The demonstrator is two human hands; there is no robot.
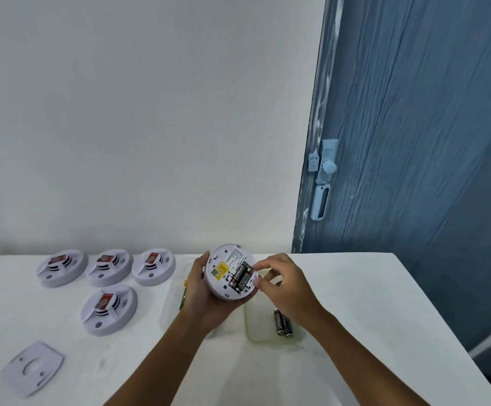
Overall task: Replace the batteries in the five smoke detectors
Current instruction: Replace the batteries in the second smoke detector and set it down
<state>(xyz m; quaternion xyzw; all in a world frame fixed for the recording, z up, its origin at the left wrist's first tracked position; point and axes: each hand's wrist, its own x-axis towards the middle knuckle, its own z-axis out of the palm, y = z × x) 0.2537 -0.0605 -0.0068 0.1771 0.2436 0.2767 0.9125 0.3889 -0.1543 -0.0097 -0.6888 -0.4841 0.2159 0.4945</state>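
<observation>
My left hand (pixel 200 291) grips a round white smoke detector (pixel 223 272) from below, its back turned up toward me. Black batteries (pixel 241 277) lie in its open compartment beside a yellow label. My right hand (pixel 282 284) has its fingertips at the detector's right rim, touching the ends of those batteries. Two more black batteries (pixel 282 323) lie in a clear green-rimmed tray (pixel 248 323) under my right wrist. Several other white detectors sit face up at the left, three in a back row (pixel 108 268) and one in front (pixel 108 309).
A loose white mounting plate (pixel 33 367) lies at the front left of the white table (pixel 370 303). A green object (pixel 183 297) peeks out behind my left hand. A blue door (pixel 428 142) stands behind the table's right corner.
</observation>
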